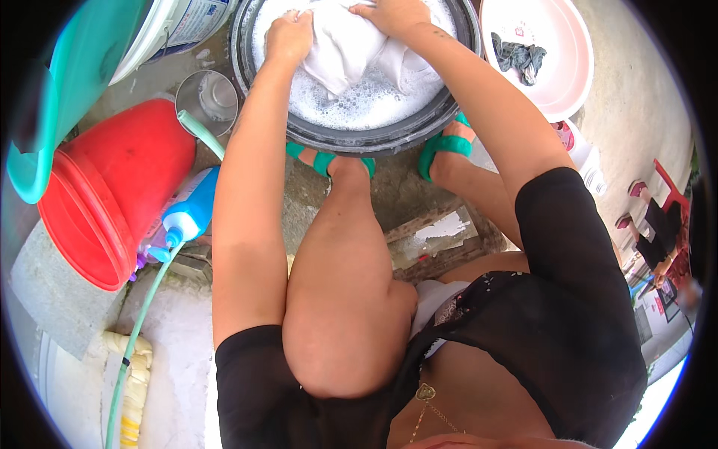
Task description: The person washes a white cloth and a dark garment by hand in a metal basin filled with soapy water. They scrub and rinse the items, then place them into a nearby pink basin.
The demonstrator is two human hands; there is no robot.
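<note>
A round black basin [381, 143] full of suds stands at the top middle, between and just beyond my feet. White wet cloth [342, 50] lies partly in the foamy water. My left hand [289, 36] grips a bunched part of the cloth near the basin's left side. On the cloth's right part rests my right hand [398, 17], its fingers partly cut off by the frame's top edge; whether they are closed on the fabric cannot be told. Right of the basin, a pale pink basin [580, 73] holds a small dark wet cloth [519, 56].
At left are a tipped red bucket [140, 151], a metal cup [207, 98], a blue bottle [190, 207], a green hose [140, 320], a white bucket [168, 33] and a teal tub [90, 62]. A white bottle [583, 157] lies right. Another person [662, 236] sits far right.
</note>
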